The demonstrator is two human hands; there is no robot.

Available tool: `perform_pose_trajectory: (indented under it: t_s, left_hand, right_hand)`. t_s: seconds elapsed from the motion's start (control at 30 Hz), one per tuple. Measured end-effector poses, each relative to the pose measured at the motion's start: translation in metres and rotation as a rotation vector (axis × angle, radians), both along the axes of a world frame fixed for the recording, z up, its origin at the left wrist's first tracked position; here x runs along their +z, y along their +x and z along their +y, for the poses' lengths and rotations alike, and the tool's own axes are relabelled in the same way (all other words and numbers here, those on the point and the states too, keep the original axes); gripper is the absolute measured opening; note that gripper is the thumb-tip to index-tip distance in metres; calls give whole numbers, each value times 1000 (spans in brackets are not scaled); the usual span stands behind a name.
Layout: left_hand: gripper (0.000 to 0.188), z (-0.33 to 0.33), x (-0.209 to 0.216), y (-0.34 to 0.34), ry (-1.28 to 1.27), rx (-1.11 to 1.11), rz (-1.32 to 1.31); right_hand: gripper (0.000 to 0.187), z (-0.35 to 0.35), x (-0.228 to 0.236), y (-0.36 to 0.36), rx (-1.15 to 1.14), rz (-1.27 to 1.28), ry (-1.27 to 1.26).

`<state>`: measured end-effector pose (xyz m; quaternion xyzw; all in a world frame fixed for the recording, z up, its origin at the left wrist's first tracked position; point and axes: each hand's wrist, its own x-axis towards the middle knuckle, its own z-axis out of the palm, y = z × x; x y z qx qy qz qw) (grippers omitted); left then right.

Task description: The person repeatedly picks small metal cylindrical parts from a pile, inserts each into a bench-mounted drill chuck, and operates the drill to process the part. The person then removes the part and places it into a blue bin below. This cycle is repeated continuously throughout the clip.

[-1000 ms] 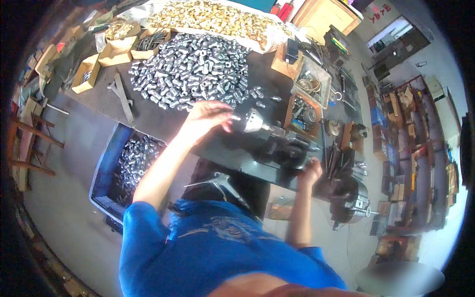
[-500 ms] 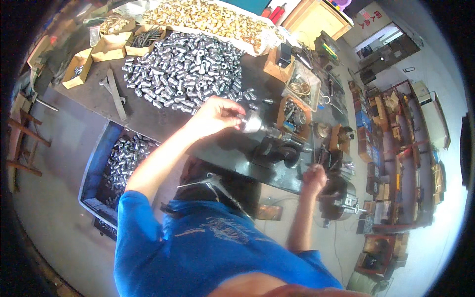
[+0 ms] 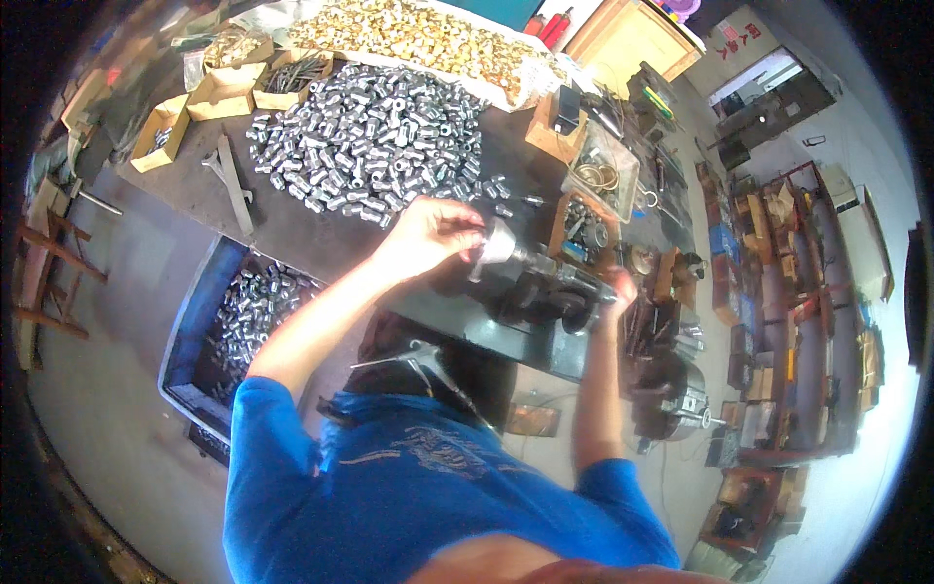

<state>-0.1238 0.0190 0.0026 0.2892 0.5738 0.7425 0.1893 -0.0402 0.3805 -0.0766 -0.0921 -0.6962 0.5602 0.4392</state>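
Note:
My left hand is closed in a pinch at the left end of a silver, cone-shaped metal head. A small metal part shows at its fingertips, partly hidden by them. The head sits on a dark bench-mounted machine at the table's near edge. At that machine's right end is my right hand, its fingers curled and blurred; what they grip is hidden. Beyond my left hand lies a large heap of silver metal fittings, a few of them loose near the machine.
Brass-coloured pieces fill a far tray. Small cardboard boxes and a wrench lie at the left. A blue crate of fittings stands below the table's edge. Right of the machine are a parts box and a dark round motor-like unit.
My right hand has moved up and away from me, from below the machine's right end to the machine itself. My left hand stays at the silver head, its fingers slightly shifted.

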Motion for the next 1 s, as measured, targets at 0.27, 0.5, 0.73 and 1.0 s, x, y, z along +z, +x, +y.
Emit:
perform_pose_trajectory:
  t_s: [0.27, 0.5, 0.73, 1.0]
  left_hand:
    - [13, 12, -1, 11, -15, 179, -17]
    - [13, 19, -8, 18, -15, 323, 58]
    - [13, 17, 0, 21, -36, 279, -126]
    - [19, 6, 0, 4, -97, 106, -146]
  right_hand:
    - [19, -25, -13, 35, -94, -183, -358]
    - [19, -35, -17, 40, -77, -104, -422]
    - [15, -59, -6, 58, -56, -112, -576]
    - [13, -65, 6, 51, -33, -132, -660]
